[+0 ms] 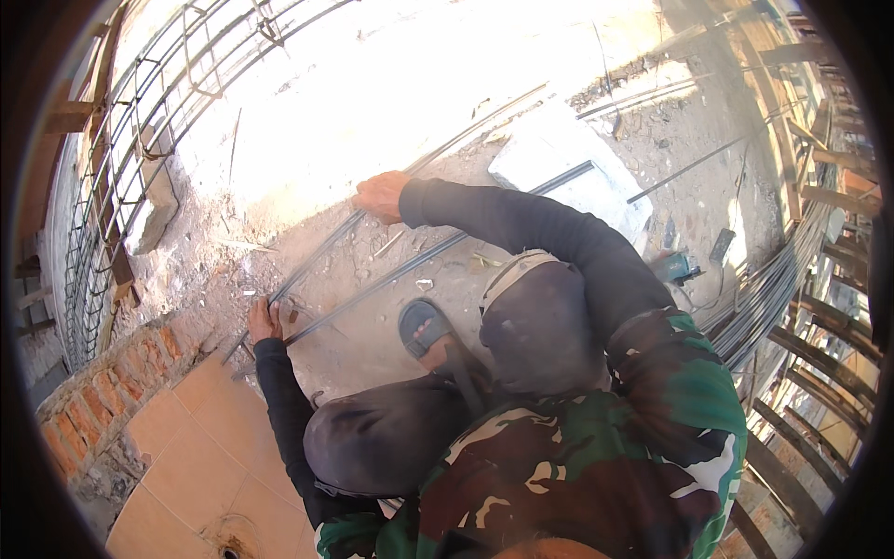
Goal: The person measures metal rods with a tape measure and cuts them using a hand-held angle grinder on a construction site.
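Your left hand (265, 320), at nine o'clock, and right hand (380, 197), at eleven, curl at slim metal bars (317, 255) running eight to one o'clock along the ground (340, 278); whether either pinches them cannot be told. Apparent step: steadying the bars; the next move likely calls for even control.

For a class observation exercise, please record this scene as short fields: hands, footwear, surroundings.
Left hand: at thin metal rods; grip unclear
Right hand: at the same rods, farther forward
Footwear: dark sandal
Left side: metal-bar cage, brick edge, orange tiles
Right side: pale slab, blue-green tool
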`<action>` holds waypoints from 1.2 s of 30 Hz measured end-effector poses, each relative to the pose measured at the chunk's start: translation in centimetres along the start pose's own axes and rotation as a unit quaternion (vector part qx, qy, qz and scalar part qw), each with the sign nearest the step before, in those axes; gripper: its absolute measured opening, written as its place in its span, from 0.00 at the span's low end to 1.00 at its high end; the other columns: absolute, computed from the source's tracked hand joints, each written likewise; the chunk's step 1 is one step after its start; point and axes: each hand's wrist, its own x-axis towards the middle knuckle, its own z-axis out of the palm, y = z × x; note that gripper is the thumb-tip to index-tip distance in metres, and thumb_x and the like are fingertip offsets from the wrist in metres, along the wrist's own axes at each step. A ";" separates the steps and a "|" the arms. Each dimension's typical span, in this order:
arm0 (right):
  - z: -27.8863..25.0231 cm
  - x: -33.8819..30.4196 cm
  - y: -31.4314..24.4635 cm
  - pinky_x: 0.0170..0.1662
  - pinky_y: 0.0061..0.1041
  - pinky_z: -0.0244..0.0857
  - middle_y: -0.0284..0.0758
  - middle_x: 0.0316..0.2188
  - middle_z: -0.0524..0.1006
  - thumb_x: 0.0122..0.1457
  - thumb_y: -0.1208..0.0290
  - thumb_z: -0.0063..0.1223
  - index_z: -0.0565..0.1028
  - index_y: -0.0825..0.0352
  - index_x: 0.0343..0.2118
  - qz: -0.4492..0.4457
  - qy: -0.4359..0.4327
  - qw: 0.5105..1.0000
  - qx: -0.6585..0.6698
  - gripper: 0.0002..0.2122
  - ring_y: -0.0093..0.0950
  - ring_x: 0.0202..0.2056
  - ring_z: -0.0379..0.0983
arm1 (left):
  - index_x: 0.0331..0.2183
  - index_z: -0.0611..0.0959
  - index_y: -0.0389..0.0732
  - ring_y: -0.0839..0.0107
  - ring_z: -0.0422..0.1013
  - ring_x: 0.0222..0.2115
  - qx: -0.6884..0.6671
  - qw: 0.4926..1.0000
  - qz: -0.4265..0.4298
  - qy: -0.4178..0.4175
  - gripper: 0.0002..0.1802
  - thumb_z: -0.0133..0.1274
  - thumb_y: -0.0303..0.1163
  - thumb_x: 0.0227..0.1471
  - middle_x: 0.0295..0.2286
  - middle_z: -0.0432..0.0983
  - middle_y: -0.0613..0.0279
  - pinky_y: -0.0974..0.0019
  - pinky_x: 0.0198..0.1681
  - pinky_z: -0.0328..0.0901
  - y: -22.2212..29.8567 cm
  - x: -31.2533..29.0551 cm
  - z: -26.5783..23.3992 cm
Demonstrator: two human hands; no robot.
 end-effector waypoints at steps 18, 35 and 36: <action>3.5 -18.4 0.1 0.42 0.35 0.67 0.38 0.32 0.72 0.52 0.68 0.55 0.74 0.64 0.40 0.056 0.072 0.996 -0.001 0.12 0.36 0.38 0.72 | 0.37 0.81 0.39 0.54 0.73 0.35 -0.185 0.973 0.118 -0.066 0.10 0.55 0.32 0.52 0.33 0.77 0.53 0.58 0.40 0.67 15.6 -4.0 2.7; -1.1 -20.5 -1.0 0.35 0.29 0.66 0.32 0.30 0.72 0.46 0.71 0.52 0.74 0.65 0.35 -0.106 0.365 0.903 -0.202 0.11 0.28 0.34 0.71 | 0.33 0.81 0.33 0.71 0.71 0.25 -0.299 0.949 0.084 -0.056 0.14 0.52 0.35 0.58 0.23 0.73 0.59 0.68 0.28 0.64 15.0 0.2 0.7; -1.2 -21.0 -1.4 0.32 0.28 0.65 0.31 0.27 0.71 0.45 0.71 0.52 0.74 0.65 0.33 -0.100 0.341 0.914 -0.197 0.10 0.26 0.31 0.70 | 0.34 0.81 0.32 0.71 0.71 0.26 -0.321 0.944 0.066 -0.049 0.13 0.52 0.35 0.58 0.23 0.73 0.59 0.68 0.30 0.65 13.9 0.8 0.8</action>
